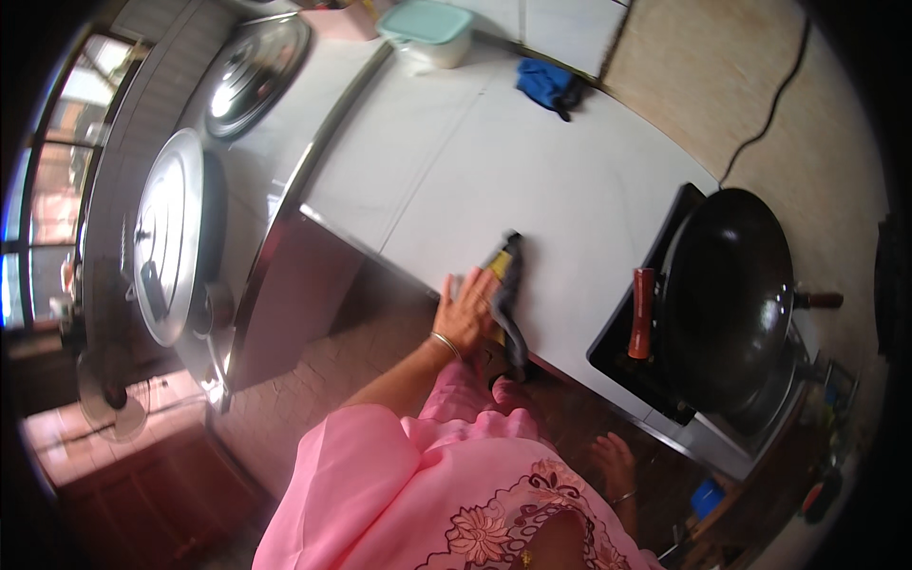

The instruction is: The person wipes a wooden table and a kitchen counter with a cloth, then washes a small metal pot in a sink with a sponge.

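My left hand (467, 306) lies over a dark grey and yellow cloth (507, 285) at the front edge of the white tiled countertop (541, 171). Its fingers point away from me, and part of the cloth hangs over the edge; the palm side is hidden. My right hand (616, 459) is low at the right, below the counter edge and beside my pink clothing, with its fingers apart and nothing seen in it. A crumpled blue cloth (547, 84) lies at the counter's back edge.
A black wok (727, 299) with a red-brown handle sits over a black cooktop (605, 349) at the right. A tub with a pale green lid (426, 23) stands at the back. Large metal lids (171, 235) are at the left, past a raised metal edging. A cable (773, 107) runs up the wall.
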{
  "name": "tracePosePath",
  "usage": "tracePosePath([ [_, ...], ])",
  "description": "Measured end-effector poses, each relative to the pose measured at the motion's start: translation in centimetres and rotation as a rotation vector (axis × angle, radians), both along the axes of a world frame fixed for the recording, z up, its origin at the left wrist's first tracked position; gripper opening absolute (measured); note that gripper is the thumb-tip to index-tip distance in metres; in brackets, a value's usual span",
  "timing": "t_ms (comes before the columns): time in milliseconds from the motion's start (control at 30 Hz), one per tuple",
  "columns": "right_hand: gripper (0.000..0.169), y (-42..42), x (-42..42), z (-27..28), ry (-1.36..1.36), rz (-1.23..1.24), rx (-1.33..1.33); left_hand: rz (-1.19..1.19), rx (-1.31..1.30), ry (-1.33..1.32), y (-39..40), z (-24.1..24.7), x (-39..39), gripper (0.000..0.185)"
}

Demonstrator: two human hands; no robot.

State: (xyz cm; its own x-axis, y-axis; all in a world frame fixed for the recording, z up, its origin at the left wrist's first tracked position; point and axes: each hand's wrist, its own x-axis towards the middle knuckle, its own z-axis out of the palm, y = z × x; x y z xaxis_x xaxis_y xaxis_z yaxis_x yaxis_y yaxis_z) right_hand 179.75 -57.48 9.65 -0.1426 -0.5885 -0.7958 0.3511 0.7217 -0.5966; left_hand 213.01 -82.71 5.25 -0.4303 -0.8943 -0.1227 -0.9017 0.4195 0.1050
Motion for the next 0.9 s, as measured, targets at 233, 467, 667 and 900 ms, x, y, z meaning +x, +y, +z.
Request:
tracePosePath([
  [233,0.035,-2.5,0.8,1.6,0.082,0.112,0.041,0.784,-0.229,-0.125,-6.3,-3.2,15.1,0.056],
  [467,0.036,1.1,1.2,-5.5,0.175,0.360,0.054,1.481,0.081,0.111,-13.1,-9.7,33.8,0.046],
  [667,0.037,-2.0,6.0,-0.2,-0.113,0.087,-0.025,1.677,-0.314,1.119,-14.9,-5.9,21.0,0.046],
  [900,0.037,-2.6,5.6,-1.0,-0.108,0.085,-0.107,1.514,-0.034,0.766,-4.3,-6.7,5.6,0.042],
])
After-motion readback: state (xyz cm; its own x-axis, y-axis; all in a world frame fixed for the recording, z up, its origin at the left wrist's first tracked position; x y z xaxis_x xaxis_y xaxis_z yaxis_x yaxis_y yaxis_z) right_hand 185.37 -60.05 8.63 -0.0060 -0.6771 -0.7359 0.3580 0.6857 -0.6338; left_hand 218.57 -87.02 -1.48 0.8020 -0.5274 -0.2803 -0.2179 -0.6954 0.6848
